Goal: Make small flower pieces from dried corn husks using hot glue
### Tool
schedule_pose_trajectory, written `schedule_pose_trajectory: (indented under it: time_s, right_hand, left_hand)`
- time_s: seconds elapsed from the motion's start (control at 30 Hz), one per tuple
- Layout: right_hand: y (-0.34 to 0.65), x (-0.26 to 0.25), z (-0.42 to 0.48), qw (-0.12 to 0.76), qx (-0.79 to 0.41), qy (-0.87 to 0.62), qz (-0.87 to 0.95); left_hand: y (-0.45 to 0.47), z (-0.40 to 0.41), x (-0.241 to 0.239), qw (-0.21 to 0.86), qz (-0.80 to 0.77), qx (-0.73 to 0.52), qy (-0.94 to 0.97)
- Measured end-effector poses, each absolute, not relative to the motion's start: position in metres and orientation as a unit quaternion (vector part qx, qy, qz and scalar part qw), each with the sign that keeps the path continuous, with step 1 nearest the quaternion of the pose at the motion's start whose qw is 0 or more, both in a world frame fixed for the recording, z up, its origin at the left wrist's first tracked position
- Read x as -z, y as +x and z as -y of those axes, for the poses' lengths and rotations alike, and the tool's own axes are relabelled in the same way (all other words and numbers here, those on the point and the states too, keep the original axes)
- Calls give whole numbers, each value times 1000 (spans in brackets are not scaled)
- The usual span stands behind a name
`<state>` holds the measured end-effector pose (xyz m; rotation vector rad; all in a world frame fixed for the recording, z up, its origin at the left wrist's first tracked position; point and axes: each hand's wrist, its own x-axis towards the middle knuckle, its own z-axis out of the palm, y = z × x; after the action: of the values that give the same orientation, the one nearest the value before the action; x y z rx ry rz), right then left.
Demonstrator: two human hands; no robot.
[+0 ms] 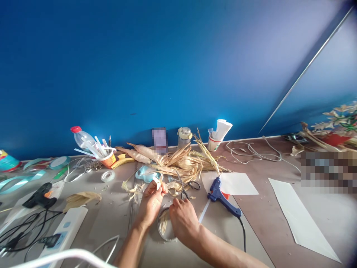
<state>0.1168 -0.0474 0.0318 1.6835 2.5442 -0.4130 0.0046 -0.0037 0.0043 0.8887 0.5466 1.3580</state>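
Between the thumb and fingertips of my left hand (pixel 152 203) a small pale piece (pixel 157 182) is pinched, whitish like a bit of husk. My right hand (pixel 184 220) is curled closed, back upward, and whatever its fingers grip is hidden. Under and beside it lies a round ring-like container (pixel 159 231), partly covered, with a scrap of dry husk (pixel 164 222) inside. Just beyond my right knuckles lie black-handled scissors (pixel 194 185), blades toward a heap of dry corn husks (pixel 185 162). A blue hot glue gun (pixel 225 201) rests to the right on white paper (pixel 240 184).
At the back stand a cup of pens and sticks (pixel 108 160), a plastic bottle (pixel 83 138), a lidded jar (pixel 184 138) and a paper cup (pixel 214 143). On the left are a tape roll (pixel 108 176), a black glue gun (pixel 41 197) and a power strip (pixel 67 232) with cables.
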Motion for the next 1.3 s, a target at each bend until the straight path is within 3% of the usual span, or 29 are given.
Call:
schedule_pose_trajectory:
  time_s: [0.1,0.2,0.43,0.6,0.9,1.3]
  right_hand:
    - [123,-29,48,5,141,557,-819]
    - [142,-32,47,-98,188,581,-786]
    - [167,-50,28,-397,539,484,-564]
    - [156,-45,17,-508,598,428,-447]
    - [142,-44,18,-582,561,407,-425]
    - [144,-38,17,-583,516,455,-431]
  left_hand:
    - [4,4,-6,656,-247,-599,387]
    - [3,5,-10,657,-248,-596,389]
    - [4,9,-12,643,-292,-588,394]
    - [7,11,-17,664,-296,-566,389]
    - [11,15,-22,690,-299,-535,384]
    - [17,10,-16,683,-357,-555,314]
